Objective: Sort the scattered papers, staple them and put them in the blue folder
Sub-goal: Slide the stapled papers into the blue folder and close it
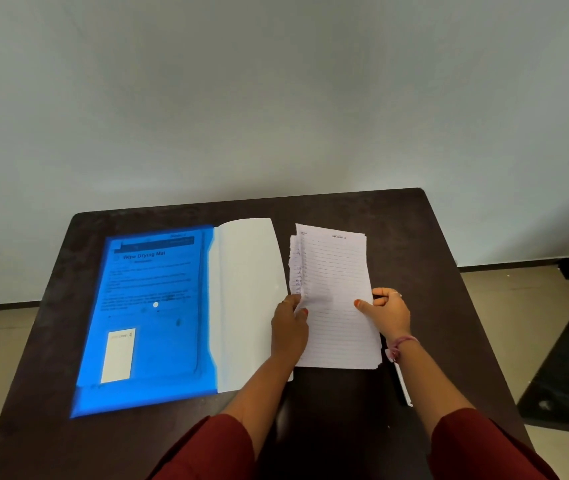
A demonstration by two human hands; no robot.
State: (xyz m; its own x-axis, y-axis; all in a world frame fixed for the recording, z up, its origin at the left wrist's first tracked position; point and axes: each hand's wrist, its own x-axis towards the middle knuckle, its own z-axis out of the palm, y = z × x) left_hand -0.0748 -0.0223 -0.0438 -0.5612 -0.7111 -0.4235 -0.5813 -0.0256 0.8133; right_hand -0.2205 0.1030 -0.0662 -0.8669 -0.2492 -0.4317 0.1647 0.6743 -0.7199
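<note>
A stack of lined white papers (336, 289) with ragged left edges lies on the dark table, right of centre. My left hand (290, 327) pinches the stack's left edge, thumb on top. At the stack's right edge, my right hand (388, 311) grips it with the thumb pressed on the top sheet. The blue folder (151, 320) lies open on the left; a printed sheet shows through its translucent blue cover. Its white inner flap (245, 299) spreads to the right, next to the papers. No stapler can be seen.
The dark table (362, 393) stands against a pale wall. A thin white and black object (401, 382) lies by my right forearm, partly hidden. A dark object (567, 372) stands on the tiled floor to the right.
</note>
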